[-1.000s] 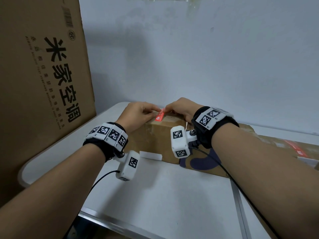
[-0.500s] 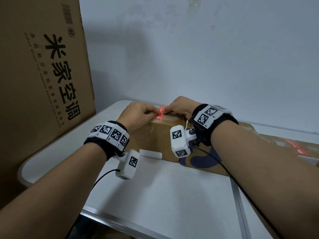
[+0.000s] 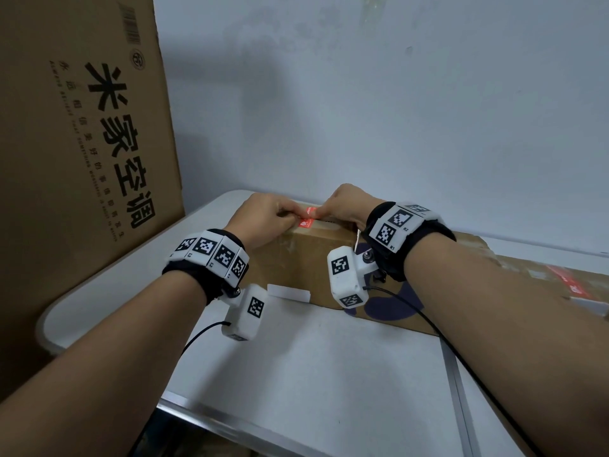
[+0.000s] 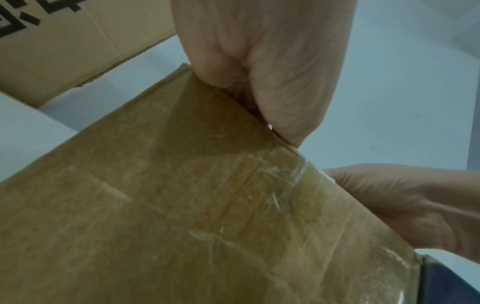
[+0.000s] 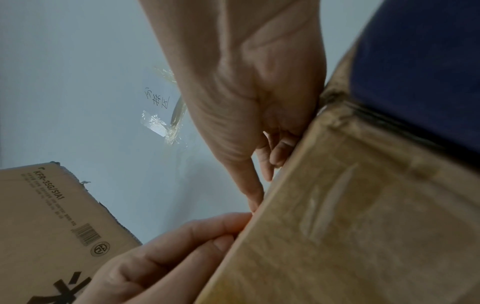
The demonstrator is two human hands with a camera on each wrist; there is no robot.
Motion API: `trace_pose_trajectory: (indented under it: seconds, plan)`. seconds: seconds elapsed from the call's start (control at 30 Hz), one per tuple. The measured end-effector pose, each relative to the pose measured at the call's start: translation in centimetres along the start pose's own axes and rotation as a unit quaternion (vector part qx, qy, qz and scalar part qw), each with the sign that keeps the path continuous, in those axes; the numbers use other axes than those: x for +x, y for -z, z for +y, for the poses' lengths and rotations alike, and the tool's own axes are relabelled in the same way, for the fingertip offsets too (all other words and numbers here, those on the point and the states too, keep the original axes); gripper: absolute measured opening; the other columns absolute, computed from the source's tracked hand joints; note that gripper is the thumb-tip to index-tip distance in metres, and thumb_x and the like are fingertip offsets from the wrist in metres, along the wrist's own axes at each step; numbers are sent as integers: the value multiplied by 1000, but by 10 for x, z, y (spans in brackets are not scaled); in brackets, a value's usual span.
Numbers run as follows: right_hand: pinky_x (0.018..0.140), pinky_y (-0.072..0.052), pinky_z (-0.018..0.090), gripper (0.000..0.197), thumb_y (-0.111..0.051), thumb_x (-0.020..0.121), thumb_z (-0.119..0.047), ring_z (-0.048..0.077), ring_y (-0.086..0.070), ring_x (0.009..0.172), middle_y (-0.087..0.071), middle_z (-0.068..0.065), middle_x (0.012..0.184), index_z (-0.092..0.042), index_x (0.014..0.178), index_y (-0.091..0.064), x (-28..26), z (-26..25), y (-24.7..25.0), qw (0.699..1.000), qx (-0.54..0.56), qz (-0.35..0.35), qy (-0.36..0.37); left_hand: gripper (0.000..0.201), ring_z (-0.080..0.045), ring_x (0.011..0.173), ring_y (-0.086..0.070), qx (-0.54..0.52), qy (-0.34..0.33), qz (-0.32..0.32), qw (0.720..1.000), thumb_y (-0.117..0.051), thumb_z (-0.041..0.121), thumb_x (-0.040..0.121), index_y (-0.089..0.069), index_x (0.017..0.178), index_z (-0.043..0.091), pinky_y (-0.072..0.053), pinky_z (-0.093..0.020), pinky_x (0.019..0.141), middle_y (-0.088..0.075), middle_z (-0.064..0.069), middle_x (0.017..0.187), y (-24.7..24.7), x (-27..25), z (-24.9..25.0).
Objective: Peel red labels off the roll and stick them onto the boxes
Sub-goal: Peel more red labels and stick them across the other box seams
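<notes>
A small red label [image 3: 307, 218] is pinched between both hands at the top front edge of a brown cardboard box [image 3: 296, 258]. My left hand [image 3: 268, 214] holds the label's left end and my right hand [image 3: 346, 206] its right end, fingertips nearly meeting. The label's lower part lies against the box top. In the left wrist view my left hand [image 4: 259, 72] curls over the box edge [image 4: 182, 205]. In the right wrist view my right hand [image 5: 246, 102] pinches at the box edge [image 5: 363, 226]. The label is hidden in both wrist views. No label roll is visible.
A tall printed carton [image 3: 82, 143] stands at the left on the white table [image 3: 313, 374]. A white backing strip [image 3: 288, 291] lies at the box's foot. A flat box to the right bears a red label [image 3: 566, 282]. The wall is close behind.
Both hands have brought the label slightly down and flatter onto the box's top edge. The arms have hardly shifted otherwise.
</notes>
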State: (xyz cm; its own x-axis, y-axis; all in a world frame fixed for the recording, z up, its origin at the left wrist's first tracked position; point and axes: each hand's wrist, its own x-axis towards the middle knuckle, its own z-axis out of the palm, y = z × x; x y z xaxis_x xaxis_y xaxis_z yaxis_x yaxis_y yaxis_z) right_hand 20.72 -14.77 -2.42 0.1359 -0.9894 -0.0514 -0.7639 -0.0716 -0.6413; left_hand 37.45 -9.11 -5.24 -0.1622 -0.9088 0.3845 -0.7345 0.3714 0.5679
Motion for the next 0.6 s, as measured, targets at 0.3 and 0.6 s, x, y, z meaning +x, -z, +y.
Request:
trace_pose_trajectory:
  seconds: [0.3,0.6]
  plan:
    - [88,-56,38,44,-75,77,-39,25,-66,100,-71,10,108,-7,106,-69,6,-1,-4,997,-52,59,19,23,-11,96,-66,12,8,-2,1000,-61,21,86,-76,96,35,-52,-38,91,-76,8,99,-1,1,-2]
    - [87,-49,31,16,-63,86,-19,23,-63,107,-70,7,110,-11,98,-71,4,10,-10,992,-22,105,73,22,-8,103,-63,18,9,-15,1000,-58,20,90,-74,102,29,-47,-26,94,-73,9,106,3,4,0]
